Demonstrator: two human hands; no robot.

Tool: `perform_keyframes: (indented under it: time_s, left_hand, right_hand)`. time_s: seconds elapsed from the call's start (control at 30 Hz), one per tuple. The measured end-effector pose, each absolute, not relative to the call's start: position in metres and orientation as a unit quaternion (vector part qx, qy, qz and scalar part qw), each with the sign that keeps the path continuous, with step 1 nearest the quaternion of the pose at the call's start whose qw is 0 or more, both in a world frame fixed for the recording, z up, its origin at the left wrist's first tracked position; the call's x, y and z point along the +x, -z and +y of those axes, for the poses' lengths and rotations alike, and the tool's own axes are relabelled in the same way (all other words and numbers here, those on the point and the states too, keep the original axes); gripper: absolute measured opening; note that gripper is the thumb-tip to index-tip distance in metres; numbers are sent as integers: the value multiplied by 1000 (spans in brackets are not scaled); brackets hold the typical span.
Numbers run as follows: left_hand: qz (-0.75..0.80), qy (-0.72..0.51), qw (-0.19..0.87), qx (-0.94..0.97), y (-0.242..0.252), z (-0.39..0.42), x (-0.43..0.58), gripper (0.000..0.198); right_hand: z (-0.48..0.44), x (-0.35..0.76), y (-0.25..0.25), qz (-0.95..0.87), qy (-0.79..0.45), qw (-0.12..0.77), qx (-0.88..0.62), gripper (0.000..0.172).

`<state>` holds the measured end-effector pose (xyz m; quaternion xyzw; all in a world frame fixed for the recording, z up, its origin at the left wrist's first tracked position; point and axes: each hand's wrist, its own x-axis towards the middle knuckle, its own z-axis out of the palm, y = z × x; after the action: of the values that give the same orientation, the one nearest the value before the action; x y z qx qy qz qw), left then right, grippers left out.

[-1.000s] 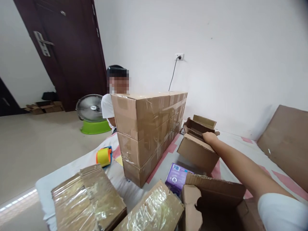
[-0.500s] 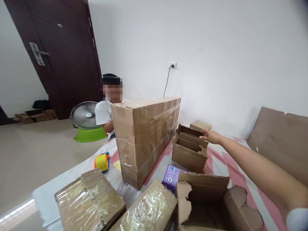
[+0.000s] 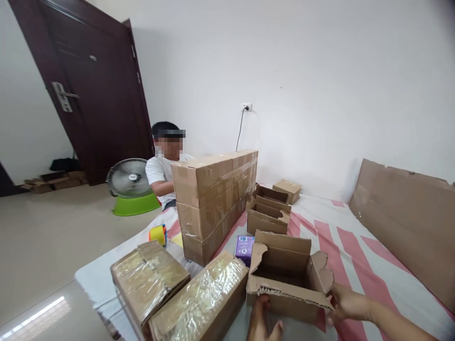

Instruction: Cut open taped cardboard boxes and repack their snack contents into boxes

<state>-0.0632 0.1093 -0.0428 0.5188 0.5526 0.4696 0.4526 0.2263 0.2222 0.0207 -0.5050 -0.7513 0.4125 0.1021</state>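
Observation:
An open-topped cardboard box with torn flaps lies close in front of me. My right hand grips its near right corner, fingers closed around the edge. At the near left side my left hand touches the front wall, its thumb spread away from the fingers. Just behind this box is a purple packet. To the left lie two taped cardboard boxes, a long one and a wider one.
A wall of stacked, taped boxes stands mid-sheet, with a person behind it. More open boxes line its right side. A tape dispenser lies left. A cardboard sheet leans right; a fan stands on the floor.
My right hand has come back from the farther open boxes to the near box's corner. My left hand has entered view at that box. The camera view has shifted slightly.

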Motion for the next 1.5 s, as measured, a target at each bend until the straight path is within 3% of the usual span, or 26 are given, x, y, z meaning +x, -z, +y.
perform_keyframes:
  time_s: [0.27,0.4,0.6,0.77,1.13,1.5]
  left_hand:
    - [667,-474,338,465,31,180,-48,53]
    - [673,-463,324,477,25,178,-43,64]
    - [665,-425,335,515,26,139,-27,64]
    - [685,-425,336,487,23,132,-23,70]
    - [730,-497,295,364,23,185,-42,81]
    - [706,-474,298,434,27,221,-53,68]
  right_hand:
    - [241,163,-9,-765,-364,258,-465,65]
    - [253,154,-1,-773,-318,266,-479,56]
    - [263,144,9,-783,-309,268,-469,33]
    - [282,129,10,-779,-305,283,-468,31]
    - [261,88,46,-767,-276,295,-498,58]
    - [212,90,31,-793,-321,214,-471,67]
